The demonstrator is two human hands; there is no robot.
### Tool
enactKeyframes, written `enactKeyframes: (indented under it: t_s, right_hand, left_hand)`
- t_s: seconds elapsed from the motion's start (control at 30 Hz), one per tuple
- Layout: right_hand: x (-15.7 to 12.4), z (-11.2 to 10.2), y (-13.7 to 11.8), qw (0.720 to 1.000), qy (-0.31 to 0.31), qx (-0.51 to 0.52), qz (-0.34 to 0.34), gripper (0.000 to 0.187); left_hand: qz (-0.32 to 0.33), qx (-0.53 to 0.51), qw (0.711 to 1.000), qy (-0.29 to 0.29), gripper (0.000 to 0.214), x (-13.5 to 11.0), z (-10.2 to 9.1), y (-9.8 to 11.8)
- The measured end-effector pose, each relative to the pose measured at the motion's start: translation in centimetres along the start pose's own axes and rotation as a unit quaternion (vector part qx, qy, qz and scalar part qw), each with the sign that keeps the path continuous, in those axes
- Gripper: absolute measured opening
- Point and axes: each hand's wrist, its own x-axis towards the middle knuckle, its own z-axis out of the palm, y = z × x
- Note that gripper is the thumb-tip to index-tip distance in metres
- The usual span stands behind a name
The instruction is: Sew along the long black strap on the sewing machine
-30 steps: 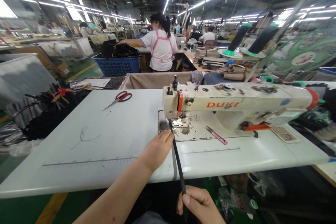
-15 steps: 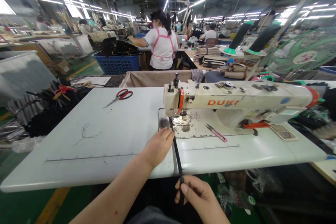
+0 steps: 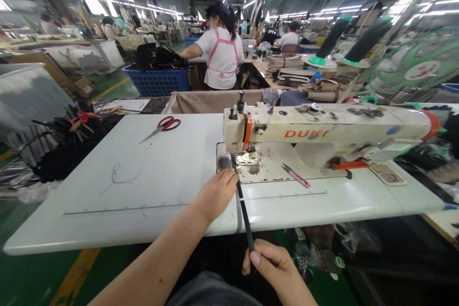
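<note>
A narrow black strap runs from under the presser foot of the white sewing machine toward me, over the table's front edge. My left hand rests on the table just in front of the needle area, its fingers closed together on the strap. Below the table edge my right hand pinches the strap between thumb and fingers. A short pale band crosses the strap between my hands; I cannot tell whether it is a mark or a gap. The strap's far end is hidden beneath the machine head.
Red-handled scissors and a loose thread lie left on the white table. Pink thread snips lie on the machine bed. Behind stand a blue basket and a person in a pink-strapped apron. A green fan is right.
My right hand has moved slightly down and right along the strap, and the pale band now shows. My left hand stays about the same place. The view has shifted slightly.
</note>
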Motion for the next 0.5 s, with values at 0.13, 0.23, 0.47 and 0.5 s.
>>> enactKeyframes:
  t_s: [0.13, 0.23, 0.47, 0.5]
  right_hand:
    - [-0.2, 0.2, 0.2, 0.999, -0.007, 0.038, -0.001, 0.046]
    - [-0.5, 0.5, 0.6, 0.997, -0.008, 0.073, 0.018, 0.047]
    - [-0.3, 0.0, 1.4, 0.998, -0.021, 0.052, 0.019, 0.049]
    - [-0.2, -0.1, 1.5, 0.998, -0.026, 0.049, 0.019, 0.05]
  left_hand:
    - [-0.004, 0.0, 1.0, 0.001, 0.02, 0.1, -0.2, 0.1]
    - [-0.009, -0.002, 1.0, -0.005, 0.017, 0.1, -0.3, 0.1]
    - [-0.01, 0.001, 1.0, -0.016, 0.019, -0.1, 0.2, 0.0]
    - [-0.008, 0.0, 1.0, -0.02, 0.02, -0.2, 0.2, 0.0]
